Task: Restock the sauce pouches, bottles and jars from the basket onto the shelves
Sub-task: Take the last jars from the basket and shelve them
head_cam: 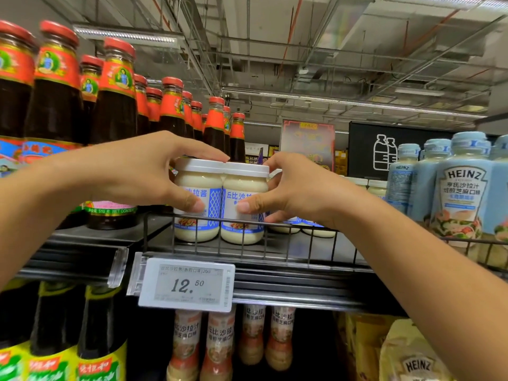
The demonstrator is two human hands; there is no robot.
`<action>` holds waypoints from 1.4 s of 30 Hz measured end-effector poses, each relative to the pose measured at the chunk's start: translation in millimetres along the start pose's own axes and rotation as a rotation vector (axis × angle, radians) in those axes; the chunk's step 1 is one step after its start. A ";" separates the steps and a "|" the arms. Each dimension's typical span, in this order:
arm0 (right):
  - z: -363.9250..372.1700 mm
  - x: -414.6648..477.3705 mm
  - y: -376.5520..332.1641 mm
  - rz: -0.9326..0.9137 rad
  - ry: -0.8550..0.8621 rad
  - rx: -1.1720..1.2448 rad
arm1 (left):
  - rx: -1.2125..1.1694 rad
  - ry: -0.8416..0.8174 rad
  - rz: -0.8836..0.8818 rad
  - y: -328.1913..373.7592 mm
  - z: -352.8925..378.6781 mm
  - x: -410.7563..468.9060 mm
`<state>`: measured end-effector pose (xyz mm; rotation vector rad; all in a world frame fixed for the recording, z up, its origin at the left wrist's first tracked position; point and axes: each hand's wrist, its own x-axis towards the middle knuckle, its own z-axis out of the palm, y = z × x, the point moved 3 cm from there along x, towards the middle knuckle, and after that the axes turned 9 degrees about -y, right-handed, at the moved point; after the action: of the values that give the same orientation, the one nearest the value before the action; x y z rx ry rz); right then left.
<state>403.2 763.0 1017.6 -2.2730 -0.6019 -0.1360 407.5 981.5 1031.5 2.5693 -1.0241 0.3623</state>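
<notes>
Two white-lidded mayonnaise jars stand side by side on the upper shelf behind its wire rail (275,237). My left hand (143,174) grips the left jar (199,199), fingers over the lid and thumb on the blue-and-white label. My right hand (291,188) grips the right jar (243,202), thumb on its label and fingers round the far side. More jars of the same kind (319,229) stand further back on the right, partly hidden by my right hand. The basket is out of view.
Dark sauce bottles with red caps (115,105) crowd the shelf to the left. Pale blue Heinz dressing bottles (461,188) stand at the right. A price tag reading 12.50 (187,284) hangs on the shelf edge. Dressing bottles (220,342) and dark bottles (55,339) fill the shelf below.
</notes>
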 end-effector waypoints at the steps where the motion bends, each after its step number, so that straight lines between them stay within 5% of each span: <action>1: 0.2 -0.2 0.1 -0.002 0.007 -0.007 | -0.004 0.025 0.003 -0.2 1.2 -1.6; 7: -6.4 -11.5 0.5 -0.050 0.086 -0.103 | -0.179 0.174 -0.018 -4.1 9.9 -16.0; 13: -9.9 -34.4 -0.5 -0.223 0.288 -0.164 | -0.165 0.648 0.019 4.5 13.9 -25.3; 16: -5.1 -51.2 -2.2 -0.267 0.366 -0.189 | -0.250 0.729 0.111 19.2 21.1 -28.3; 26: 13.1 -125.0 -7.7 -0.270 0.535 -0.072 | -0.605 0.503 0.402 56.9 62.2 -28.1; 42: -3.8 -311.9 26.2 0.078 0.815 -0.186 | -0.968 0.133 0.715 208.5 169.5 5.7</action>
<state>140.3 626.2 916.9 -2.1515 -0.0656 -1.0506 283.4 767.3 926.9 1.2772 -1.5460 0.1346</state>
